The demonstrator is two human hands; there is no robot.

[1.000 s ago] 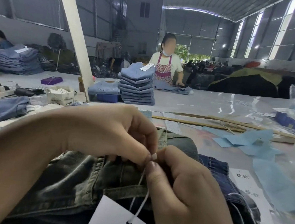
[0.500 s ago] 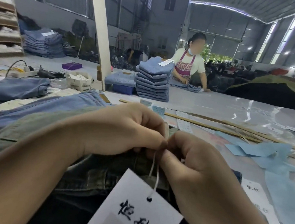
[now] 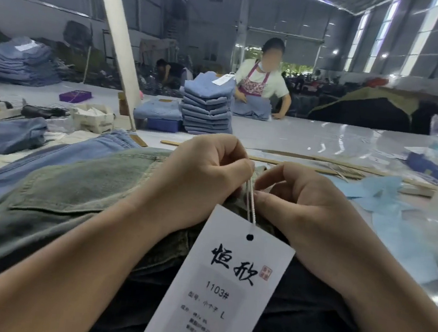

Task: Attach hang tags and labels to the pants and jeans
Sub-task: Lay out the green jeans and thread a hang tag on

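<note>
1. Head view looks down on our two hands, which meet over a pair of green-grey jeans (image 3: pixel 76 198) lying on the bench (image 3: pixel 325 140) right in front of us.
2. Our left hand (image 3: pixel 200 172) is curled, and its fingers (image 3: pixel 242 168) pinch the top of a white string (image 3: pixel 250 203) at the waistband.
3. Our right hand (image 3: pixel 304 204) sits just beside it, fingers (image 3: pixel 266 196) curled and pressed on the same string and the cloth under it.
4. From the string hangs a white hang tag (image 3: pixel 222 285), with black brush characters and "1103#" printed on it; it lies tilted over the jeans and a darker garment (image 3: pixel 304 314) below.
5. Left of the green-grey pair lie light blue jeans (image 3: pixel 47 158), partly under it.
6. Farther back on the bench stands a tall stack of folded blue jeans (image 3: pixel 207 109), with a paper tag on top.
7. Behind that stack a person in a patterned apron (image 3: pixel 261 82) leans over the bench.
8. Pale blue paper sheets (image 3: pixel 388 211) lie to our right, and thin wooden sticks (image 3: pixel 322 164) lie across the bench beyond our hands.
</note>
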